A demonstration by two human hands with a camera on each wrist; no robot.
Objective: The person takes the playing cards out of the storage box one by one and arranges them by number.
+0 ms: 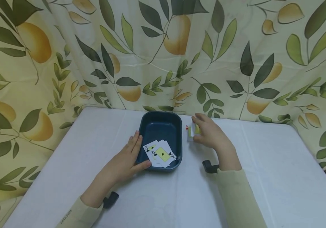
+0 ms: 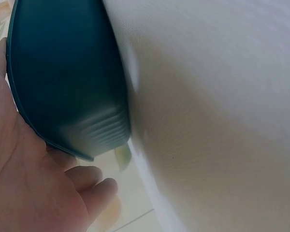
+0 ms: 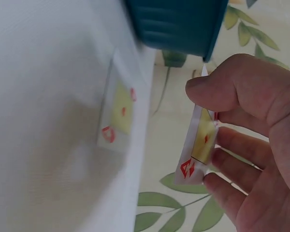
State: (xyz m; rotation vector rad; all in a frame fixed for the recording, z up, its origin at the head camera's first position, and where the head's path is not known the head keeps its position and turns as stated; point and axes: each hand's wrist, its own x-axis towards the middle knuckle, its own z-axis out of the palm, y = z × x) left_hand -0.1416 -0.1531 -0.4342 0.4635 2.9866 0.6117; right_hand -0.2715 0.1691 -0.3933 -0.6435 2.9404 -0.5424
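Observation:
A dark blue rectangular tray (image 1: 162,129) stands on the white table. Several playing cards (image 1: 163,154) overlap in its near end, an ace of clubs on top and a two of clubs beside it. Along the tray's left side rests my left hand (image 1: 124,160), fingers extended against the outer wall and thumb at the near-left corner. My right hand (image 1: 211,133), right of the tray, pinches a playing card (image 3: 201,140) with red marks and a yellow centre between thumb and fingers. Below it another red-marked card (image 3: 118,113) lies on the table, partly hidden by the hand in the head view.
The white tablecloth (image 1: 265,158) spreads around the tray. Behind the table's far edge hangs a curtain (image 1: 163,63) printed with leaves and orange fruit. A dark wrist-camera mount (image 1: 210,167) sits by the right wrist, another mount (image 1: 110,200) by the left.

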